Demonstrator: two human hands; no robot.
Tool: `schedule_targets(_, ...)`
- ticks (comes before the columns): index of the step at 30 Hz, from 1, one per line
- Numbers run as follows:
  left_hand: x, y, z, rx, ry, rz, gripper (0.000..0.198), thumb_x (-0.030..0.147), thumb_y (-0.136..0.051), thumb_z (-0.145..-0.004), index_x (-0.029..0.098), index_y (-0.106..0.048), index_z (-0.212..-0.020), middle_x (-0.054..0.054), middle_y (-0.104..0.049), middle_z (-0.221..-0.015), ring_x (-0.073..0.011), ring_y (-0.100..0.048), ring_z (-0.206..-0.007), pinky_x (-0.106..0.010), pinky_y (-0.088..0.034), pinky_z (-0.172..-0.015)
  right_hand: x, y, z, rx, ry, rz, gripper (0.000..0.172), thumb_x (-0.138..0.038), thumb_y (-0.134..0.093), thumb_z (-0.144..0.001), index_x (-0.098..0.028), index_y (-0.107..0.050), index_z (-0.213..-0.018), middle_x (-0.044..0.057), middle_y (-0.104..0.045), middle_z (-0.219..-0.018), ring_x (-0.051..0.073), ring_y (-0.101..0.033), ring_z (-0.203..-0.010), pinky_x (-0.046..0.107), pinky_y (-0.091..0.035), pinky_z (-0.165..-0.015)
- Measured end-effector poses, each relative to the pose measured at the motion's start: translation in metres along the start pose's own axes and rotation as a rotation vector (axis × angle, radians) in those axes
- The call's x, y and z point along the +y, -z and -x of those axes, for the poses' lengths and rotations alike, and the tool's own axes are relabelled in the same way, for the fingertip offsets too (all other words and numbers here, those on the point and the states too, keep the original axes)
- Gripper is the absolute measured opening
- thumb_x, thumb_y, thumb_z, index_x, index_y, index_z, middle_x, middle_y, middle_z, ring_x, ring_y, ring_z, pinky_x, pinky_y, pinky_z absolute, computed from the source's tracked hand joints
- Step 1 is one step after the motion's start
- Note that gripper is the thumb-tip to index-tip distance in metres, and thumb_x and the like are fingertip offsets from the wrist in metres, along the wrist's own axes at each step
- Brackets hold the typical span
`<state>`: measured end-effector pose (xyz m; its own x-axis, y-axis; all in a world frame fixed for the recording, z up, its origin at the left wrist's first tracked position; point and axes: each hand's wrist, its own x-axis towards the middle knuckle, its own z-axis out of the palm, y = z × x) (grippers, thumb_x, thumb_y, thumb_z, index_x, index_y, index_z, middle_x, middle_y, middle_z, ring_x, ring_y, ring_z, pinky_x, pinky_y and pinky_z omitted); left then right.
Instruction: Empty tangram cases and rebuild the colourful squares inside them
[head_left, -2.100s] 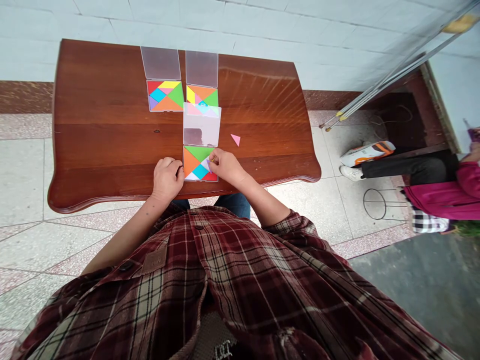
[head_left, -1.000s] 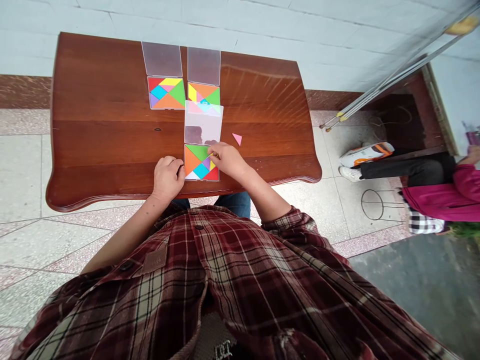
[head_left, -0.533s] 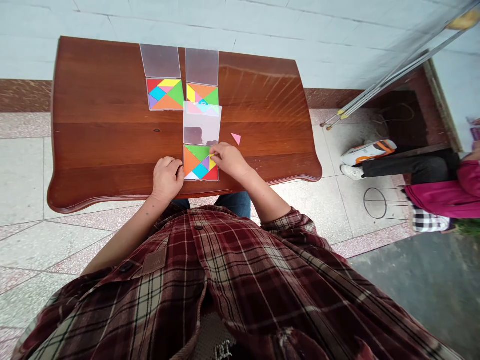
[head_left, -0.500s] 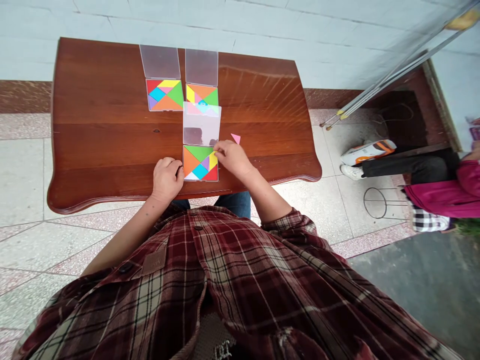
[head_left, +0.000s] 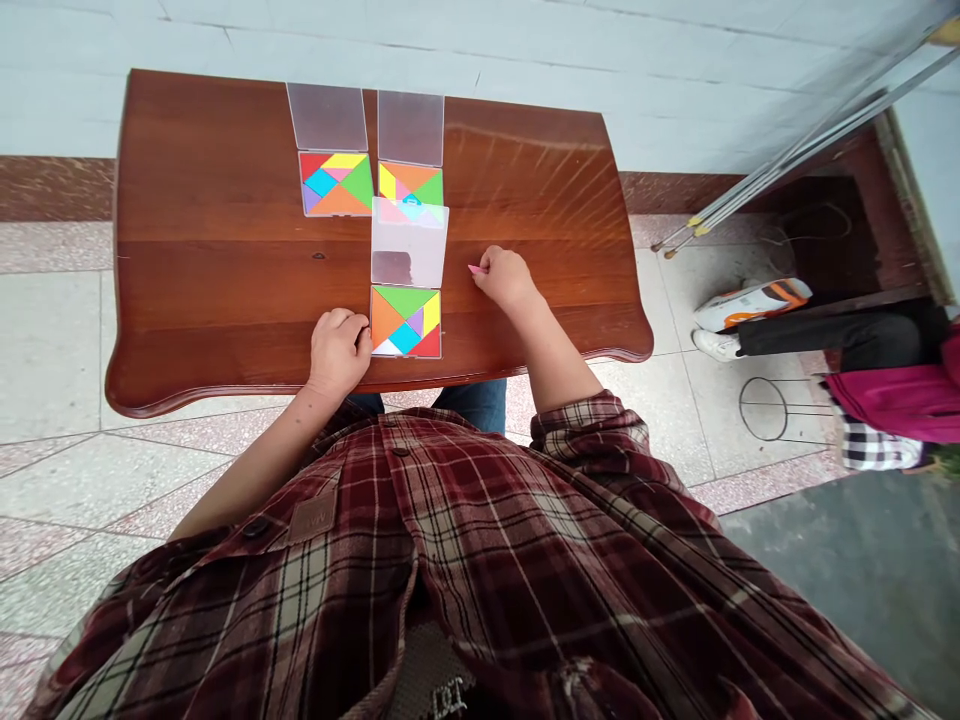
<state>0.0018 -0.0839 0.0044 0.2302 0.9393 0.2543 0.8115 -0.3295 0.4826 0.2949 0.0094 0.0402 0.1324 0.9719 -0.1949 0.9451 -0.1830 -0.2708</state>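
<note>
- Head view is looking down past a person's red plaid flannel shirt [head_left: 480, 590] at a polished wooden table [head_left: 225, 260], which is standing on a speckled terrazzo floor [head_left: 67, 480] before a pale tiled wall [head_left: 450, 40].
- Off to the right, a co-worker in a magenta jacket [head_left: 907, 400] is partly showing, with a dark trouser leg [head_left: 825, 335] and a white sneaker [head_left: 715, 345] stretching out beside a wire stand [head_left: 763, 410].
- Three square tangram cases are lying open on the table in a T-like layout, each with a clear plastic lid.
- Two far cases are sitting side by side, a left tangram case [head_left: 335, 185] and a right tangram case [head_left: 410, 182], their clear lids [head_left: 327, 116] lying beyond them.
- The nearest tangram case [head_left: 405, 322] is lying at the table's near edge, filled with green, orange, blue, purple, yellow, red and white pieces, and its clear lid [head_left: 409, 245] is overlapping the right far case.
- The left hand [head_left: 339, 350] is resting on the table, loosely curled, touching the left edge of the nearest tangram case; whether it is gripping that edge cannot be told.
- The right hand [head_left: 504, 280] is well to the right of that case, its fingertips pinched on a pink tangram triangle [head_left: 474, 269], which is mostly hidden behind them.
</note>
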Motion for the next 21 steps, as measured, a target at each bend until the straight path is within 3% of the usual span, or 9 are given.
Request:
schedule_targets(9, 0.001, -0.001, -0.001, 0.022, 0.002, 0.019, 0.016, 0.025, -0.048, -0.088, 0.021, -0.064, -0.086, -0.009, -0.066, -0.093, -0.0263, -0.058, -0.089, -0.044, -0.048, -0.085, 0.014, -0.006, 0.010, 0.139, 0.018, -0.046, 0.034, -0.037, -0.042, -0.098, -0.011, -0.063, -0.106, 0.020, -0.065, -0.089, 0.037, -0.062, -0.102, 0.057, -0.045, -0.093)
schedule_targets(17, 0.003, 0.000, -0.001, 0.010, -0.004, 0.008, 0.017, 0.024, -0.047, -0.088, 0.020, -0.064, -0.086, -0.010, -0.066, -0.093, -0.0267, -0.058, -0.089, -0.044, -0.048, -0.085, 0.014, 0.000, 0.026, 0.064, 0.040, 0.004, 0.025, -0.018, -0.042, -0.092, -0.014, -0.061, -0.106, 0.020, -0.063, -0.112, 0.030, -0.061, -0.100, 0.049, -0.046, -0.093)
schedule_targets(21, 0.002, 0.000, -0.002, -0.001, 0.011, 0.033, 0.016, 0.024, -0.047, -0.088, 0.021, -0.063, -0.085, -0.009, -0.064, -0.094, -0.0265, -0.058, -0.090, -0.044, -0.048, -0.086, 0.012, 0.007, 0.032, 0.081, 0.078, 0.006, 0.025, -0.014, -0.041, -0.092, -0.013, -0.062, -0.105, 0.019, -0.065, -0.112, 0.028, -0.060, -0.101, 0.043, -0.044, -0.093)
